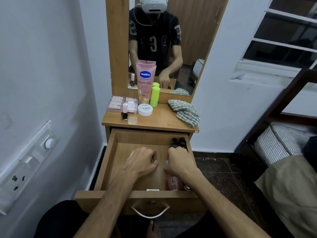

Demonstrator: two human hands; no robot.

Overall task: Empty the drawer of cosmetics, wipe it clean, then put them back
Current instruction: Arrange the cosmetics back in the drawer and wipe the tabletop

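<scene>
The wooden drawer (109, 162) is pulled out, with both my hands inside it. My left hand (142, 160) is curled over the drawer floor, and a small white item (130, 155) shows at its outer edge. My right hand (180, 162) is closed at the drawer's right side over a pink bottle (173, 183) that lies under my wrist. Small dark bottles (178, 142) sit in the back right corner just beyond my knuckles. On the tabletop (163, 121) stand a pink Vaseline tube (145, 81), a green bottle (154, 97), a white jar (145, 109), a dark nail polish bottle (124, 114) and a clear box (118, 104).
A checked cloth (185, 111) lies bunched on the table's right side. A mirror (164, 40) rises behind the table. A wall with a switch panel (25, 167) is close on the left, and a bed with striped bedding (281, 145) is on the right.
</scene>
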